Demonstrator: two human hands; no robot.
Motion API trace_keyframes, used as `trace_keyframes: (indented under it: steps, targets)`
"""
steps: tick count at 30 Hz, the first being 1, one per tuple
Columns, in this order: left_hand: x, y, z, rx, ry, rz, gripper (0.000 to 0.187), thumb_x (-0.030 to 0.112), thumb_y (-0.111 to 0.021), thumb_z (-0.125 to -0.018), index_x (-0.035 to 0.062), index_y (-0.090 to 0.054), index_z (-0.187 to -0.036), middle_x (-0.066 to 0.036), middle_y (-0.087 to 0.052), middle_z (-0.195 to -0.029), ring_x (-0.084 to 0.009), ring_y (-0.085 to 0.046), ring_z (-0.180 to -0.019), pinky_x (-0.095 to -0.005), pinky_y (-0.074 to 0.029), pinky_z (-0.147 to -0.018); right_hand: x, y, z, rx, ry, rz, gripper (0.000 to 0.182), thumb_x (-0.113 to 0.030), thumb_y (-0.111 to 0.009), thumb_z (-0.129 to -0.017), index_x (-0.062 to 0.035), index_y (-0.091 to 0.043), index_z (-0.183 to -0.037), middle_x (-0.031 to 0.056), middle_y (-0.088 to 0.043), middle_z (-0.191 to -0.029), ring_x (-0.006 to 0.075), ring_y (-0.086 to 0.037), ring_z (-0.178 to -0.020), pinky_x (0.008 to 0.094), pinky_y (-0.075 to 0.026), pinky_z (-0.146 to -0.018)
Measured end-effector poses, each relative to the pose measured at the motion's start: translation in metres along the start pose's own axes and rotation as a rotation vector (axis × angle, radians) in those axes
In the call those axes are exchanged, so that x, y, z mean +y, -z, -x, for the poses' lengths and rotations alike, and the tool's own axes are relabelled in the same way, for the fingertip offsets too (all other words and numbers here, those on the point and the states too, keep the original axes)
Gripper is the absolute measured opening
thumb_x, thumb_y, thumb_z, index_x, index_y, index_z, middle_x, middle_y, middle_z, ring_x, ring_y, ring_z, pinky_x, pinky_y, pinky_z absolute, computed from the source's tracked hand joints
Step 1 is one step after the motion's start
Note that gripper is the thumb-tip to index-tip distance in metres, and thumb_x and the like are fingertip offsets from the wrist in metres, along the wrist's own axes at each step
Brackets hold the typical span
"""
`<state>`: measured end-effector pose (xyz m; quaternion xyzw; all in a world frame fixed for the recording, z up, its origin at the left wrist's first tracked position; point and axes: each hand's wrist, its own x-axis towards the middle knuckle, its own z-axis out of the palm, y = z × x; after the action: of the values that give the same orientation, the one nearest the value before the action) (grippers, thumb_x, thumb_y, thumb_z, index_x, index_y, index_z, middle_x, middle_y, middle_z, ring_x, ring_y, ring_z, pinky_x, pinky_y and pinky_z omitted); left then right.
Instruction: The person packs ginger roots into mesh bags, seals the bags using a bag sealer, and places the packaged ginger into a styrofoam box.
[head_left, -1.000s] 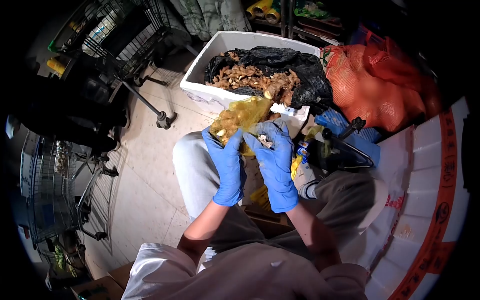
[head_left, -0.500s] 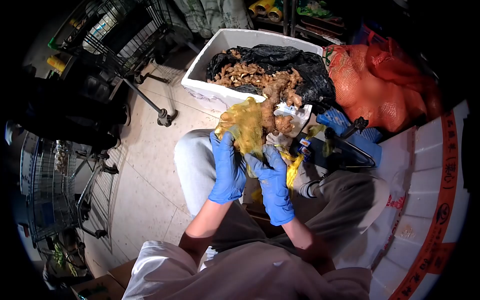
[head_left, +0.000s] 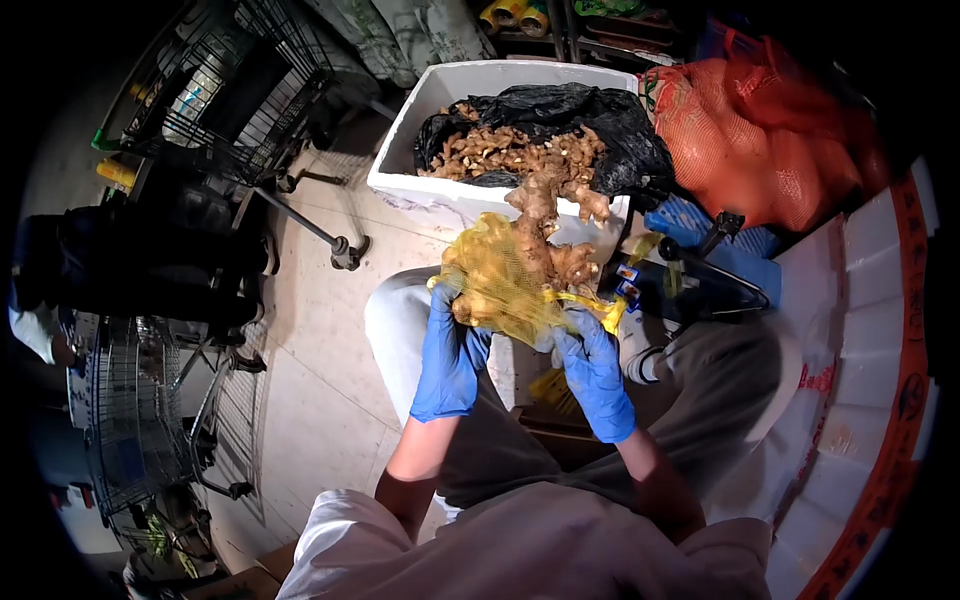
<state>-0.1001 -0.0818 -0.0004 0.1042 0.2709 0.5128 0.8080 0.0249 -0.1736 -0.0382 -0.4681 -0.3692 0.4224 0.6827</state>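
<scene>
We could not see our fingertips properly; those of the left hand (head_left: pixel 449 350) were tucked under the yellow mesh bag (head_left: pixel 497 283), and those of the right hand (head_left: pixel 596 372) were buried in the gathered netting at the bag's lower right, so the grip seemed closed on the mesh at both hands, the fingers curled together around it; both hands wore blue gloves; how much ginger lay inside the bag was hard to judge through the netting; the bag sat above our lap, just in front of the white foam box (head_left: pixel 440 190), and a knobbly piece of ginger (head_left: pixel 545 225) stuck out of its upper side; that piece ran lengthwise up and slightly right, its far end pointing toward the loose ginger heaped on black plastic (head_left: pixel 610 130) in the box; an orange net sack (head_left: pixel 770 140) lay to the right, its far side lost in the dark edge; wire carts (head_left: pixel 215 95) stood to the left, partly cut off.
</scene>
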Motion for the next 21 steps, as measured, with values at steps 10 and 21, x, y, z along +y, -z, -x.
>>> trace_keyframes:
  steps: [10,21]
  targets:
    - [0.001,0.006,0.017,-0.018,0.008,-0.132,0.038,0.013,-0.053,-0.076,0.0039,-0.04,-0.11,-0.008,-0.05,-0.104,-0.0186,-0.05,-0.095,-0.0309,-0.04,-0.085,-0.066,0.035,-0.017,0.063,0.547,0.721,0.029,0.004,-0.059,-0.064,-0.0054,-0.054,-0.091,0.0104,-0.056,-0.074,0.0234,-0.056,-0.066,0.0269,-0.046,-0.058]
    - [0.021,0.041,0.015,-0.266,0.189,-0.002,0.055,0.019,-0.059,-0.069,0.0036,-0.036,-0.117,-0.011,-0.046,-0.112,-0.0232,-0.047,-0.101,-0.0368,-0.038,-0.087,-0.124,0.062,-0.044,0.196,-0.046,0.1,0.01,-0.007,-0.049,-0.076,0.0008,-0.053,-0.079,0.0023,-0.046,-0.059,0.0066,-0.041,-0.051,0.0198,-0.033,-0.049]
